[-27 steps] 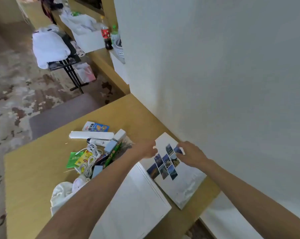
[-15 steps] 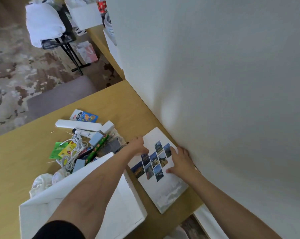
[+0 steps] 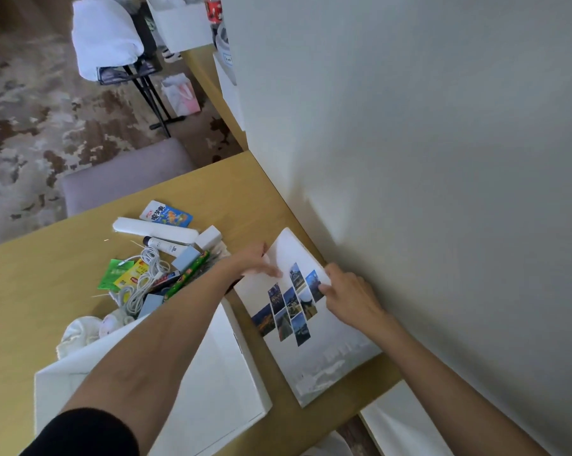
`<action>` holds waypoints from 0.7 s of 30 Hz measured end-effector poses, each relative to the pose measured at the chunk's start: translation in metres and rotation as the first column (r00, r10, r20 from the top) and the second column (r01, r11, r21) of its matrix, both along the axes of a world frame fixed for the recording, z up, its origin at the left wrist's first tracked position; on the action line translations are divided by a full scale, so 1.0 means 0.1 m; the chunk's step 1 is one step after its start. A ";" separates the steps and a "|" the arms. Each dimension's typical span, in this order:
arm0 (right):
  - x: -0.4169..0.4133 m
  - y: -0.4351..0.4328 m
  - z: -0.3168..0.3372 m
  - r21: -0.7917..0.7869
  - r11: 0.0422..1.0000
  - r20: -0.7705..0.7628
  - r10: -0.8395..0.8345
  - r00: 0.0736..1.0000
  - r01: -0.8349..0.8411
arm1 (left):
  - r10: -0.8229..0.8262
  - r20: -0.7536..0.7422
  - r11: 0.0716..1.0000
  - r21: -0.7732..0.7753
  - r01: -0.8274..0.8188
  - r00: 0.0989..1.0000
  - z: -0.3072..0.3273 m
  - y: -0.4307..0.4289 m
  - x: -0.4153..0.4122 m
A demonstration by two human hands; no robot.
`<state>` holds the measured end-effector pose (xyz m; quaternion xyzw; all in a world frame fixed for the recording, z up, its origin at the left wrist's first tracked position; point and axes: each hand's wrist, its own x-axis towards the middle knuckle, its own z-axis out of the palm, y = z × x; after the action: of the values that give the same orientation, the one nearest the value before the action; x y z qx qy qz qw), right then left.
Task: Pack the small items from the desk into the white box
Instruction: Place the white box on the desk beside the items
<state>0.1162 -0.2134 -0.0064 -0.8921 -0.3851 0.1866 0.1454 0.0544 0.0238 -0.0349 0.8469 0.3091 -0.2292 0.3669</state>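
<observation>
The small items (image 3: 166,258) lie in a loose heap on the tabletop (image 3: 47,291), at about nine o'clock from the white box (image 3: 327,350), with a white cable (image 3: 143,278) tangled through them. Under my left forearm, at seven o'clock from that box, sits a plain white carton (image 3: 225,373). My hands are apart, one on each side of the photo-printed top of the white box. My left hand (image 3: 256,263) has its fingers laid on the ten o'clock edge; I cannot tell whether the thumb is hooked underneath. My right hand (image 3: 350,296) pinches the two o'clock edge, the side close to the wall (image 3: 442,159). I judge that I am getting the box open. To do it well I should lift both sides evenly so the top does not jam, watch my knuckles against the wall, and set the top down clear of the heap.
</observation>
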 end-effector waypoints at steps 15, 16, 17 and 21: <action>-0.40 1.07 2.09 0.418 0.857 0.458 0.089 0.885 -0.302 | 0.356 0.696 0.926 -0.173 -0.335 0.624 1.98 0.34 -1.79; -0.51 1.20 2.16 0.400 0.853 0.467 0.125 0.876 -0.335 | 0.389 0.712 0.910 -0.199 -0.363 0.585 2.00 0.33 -2.00; -0.64 1.34 2.21 0.380 0.848 0.463 0.172 0.870 -0.370 | 0.428 0.718 0.891 -0.234 -0.389 0.548 2.00 0.32 -2.21; -1.26 1.80 2.15 0.270 0.819 0.366 0.399 0.841 -0.506 | 0.575 0.657 0.794 -0.303 -0.527 0.488 1.82 0.25 -3.09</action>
<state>-0.0098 -0.0336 0.2089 -0.7492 -0.6324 0.0090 0.1967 -0.2547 0.0484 0.1470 0.7101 0.3864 0.2423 0.5364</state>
